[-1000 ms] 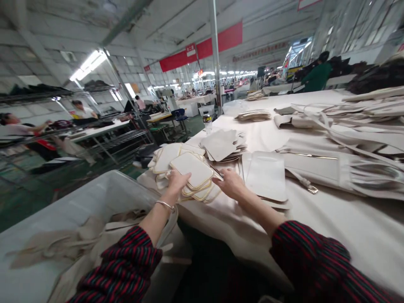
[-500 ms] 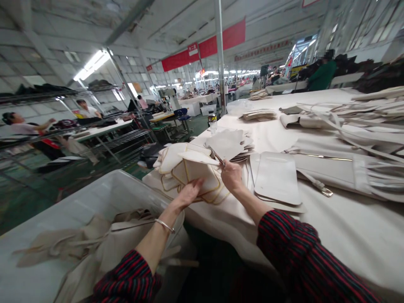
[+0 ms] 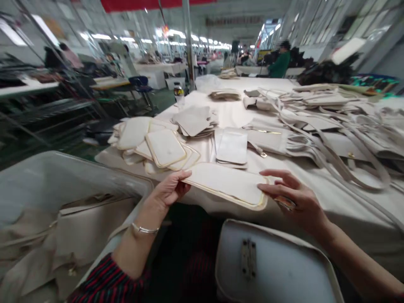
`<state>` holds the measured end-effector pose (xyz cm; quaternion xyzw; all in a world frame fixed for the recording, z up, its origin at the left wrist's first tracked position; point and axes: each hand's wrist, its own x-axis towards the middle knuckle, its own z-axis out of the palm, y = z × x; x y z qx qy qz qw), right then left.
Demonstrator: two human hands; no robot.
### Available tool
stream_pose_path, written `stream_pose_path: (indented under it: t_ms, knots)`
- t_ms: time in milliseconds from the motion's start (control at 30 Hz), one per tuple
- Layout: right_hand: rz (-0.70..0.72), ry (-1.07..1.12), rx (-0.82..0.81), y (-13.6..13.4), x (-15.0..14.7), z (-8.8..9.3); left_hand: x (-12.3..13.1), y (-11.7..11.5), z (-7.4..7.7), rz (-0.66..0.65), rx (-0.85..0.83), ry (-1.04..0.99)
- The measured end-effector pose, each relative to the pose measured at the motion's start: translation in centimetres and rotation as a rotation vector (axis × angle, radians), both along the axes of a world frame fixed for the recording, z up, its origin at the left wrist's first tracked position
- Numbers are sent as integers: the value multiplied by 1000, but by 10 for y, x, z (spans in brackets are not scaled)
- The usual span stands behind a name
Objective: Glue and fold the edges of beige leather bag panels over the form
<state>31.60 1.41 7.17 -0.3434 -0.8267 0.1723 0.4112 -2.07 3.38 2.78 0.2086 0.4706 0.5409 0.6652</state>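
A flat cream panel (image 3: pixel 225 183) with yellowish edges is held near the front edge of the table. My left hand (image 3: pixel 168 189), with a silver bangle at the wrist, pinches its left end between thumb and fingers. At its right end my right hand (image 3: pixel 287 193) grips the corner, and a brownish metallic object (image 3: pixel 286 203), too blurred to name, lies in the palm. Beyond the panel lies a loose pile of similar yellow-edged pieces (image 3: pixel 166 147). Stacks of plain beige pieces (image 3: pixel 192 120) and pale rectangular pieces (image 3: pixel 232 145) sit behind and beside it.
A translucent bin (image 3: pixel 75 162) with beige parts stands at the lower left. Below the table edge is a grey-topped seat or box (image 3: pixel 277 269) with a hinge. Straps and bag parts (image 3: pixel 318 122) cover the table's right side. A bottle (image 3: pixel 178 92) and a person in green (image 3: pixel 280 63) are farther back.
The view has turned right and down. My hands have left the pile and now hold a panel between them, nearer to me. The grey-topped thing has come into view.
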Motion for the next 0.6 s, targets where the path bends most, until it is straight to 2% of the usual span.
stream_pose_path:
  t_ms: [67,133,167,200,267,367,433,533,600]
  knots:
    - [-234,217,-228,-39,25,-6,39,-33,-9,-14,-20,-34]
    - [-448,564,-562,-71,43,-15,78,-70,-15,-6,-11,-35]
    - [-511,719,-734,-84,50,-21,95,-88,-16,14,4,-19]
    - [-548,829,-880,-96,56,-27,110,-106,-17,43,34,46]
    - [-617,901,-1043,-118,71,-40,130,-139,-20,35,89,296]
    - [-780,790,-1091,-144,99,-54,133,-175,-30,-21,122,738]
    - [-902,703,-1086,-156,118,-59,127,-190,-41,-52,73,903]
    - [-993,608,-1099,-164,132,-59,121,-204,-57,-133,-23,921]
    - [-1019,552,-1080,-164,128,-56,122,-210,-63,-127,-40,885]
